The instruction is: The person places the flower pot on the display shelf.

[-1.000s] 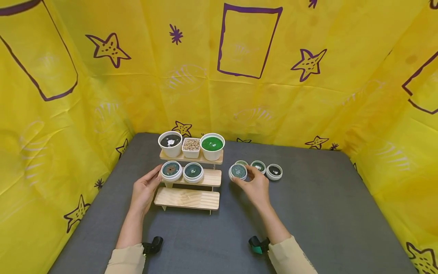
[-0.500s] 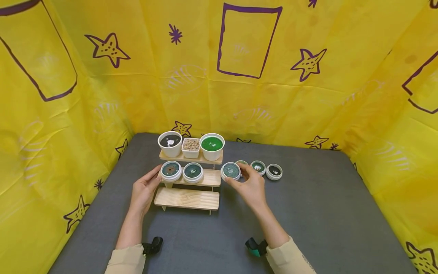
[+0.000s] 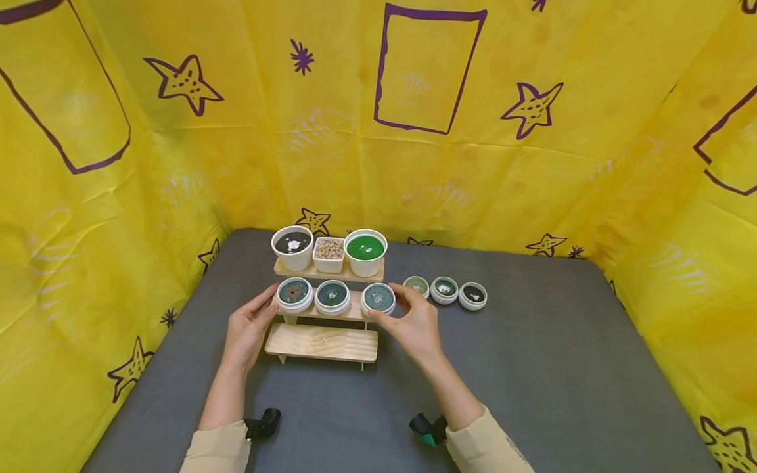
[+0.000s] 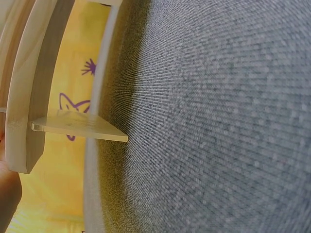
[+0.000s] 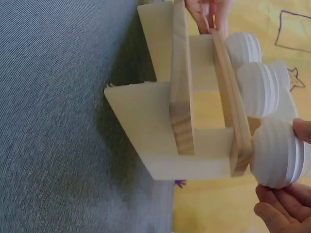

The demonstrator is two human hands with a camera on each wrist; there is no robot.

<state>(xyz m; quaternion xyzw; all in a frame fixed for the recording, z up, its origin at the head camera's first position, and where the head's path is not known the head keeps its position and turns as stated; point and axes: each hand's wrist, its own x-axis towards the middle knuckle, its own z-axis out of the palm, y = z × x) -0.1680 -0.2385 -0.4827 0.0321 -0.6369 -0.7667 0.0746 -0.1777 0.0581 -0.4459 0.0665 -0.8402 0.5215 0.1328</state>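
Observation:
A three-tier wooden stand (image 3: 322, 343) has white cups of dark green paste-like contents along its middle shelf. My right hand (image 3: 416, 328) pinches the rightmost white cup (image 3: 378, 299) between thumb and fingers, at the right end of that shelf. In the right wrist view this ribbed cup (image 5: 274, 154) is right at the shelf's end. My left hand (image 3: 245, 334) grips the left end of the middle shelf, beside the left cup (image 3: 294, 295) with a brown patch in it. The middle cup (image 3: 332, 297) stands between. The bottom shelf (image 3: 319, 343) bears nothing.
On the top shelf stand a cup with dark contents (image 3: 292, 246), a square dish of tan bits (image 3: 328, 253) and a cup of bright green (image 3: 365, 251). Three small round cups (image 3: 444, 290) are on the grey tabletop (image 3: 532, 368) at right. Yellow cloth (image 3: 266, 131) encloses the table.
My right hand has carried its cup leftward from beside the small cups to the right end of the middle shelf. My left hand stays at the shelf's left end.

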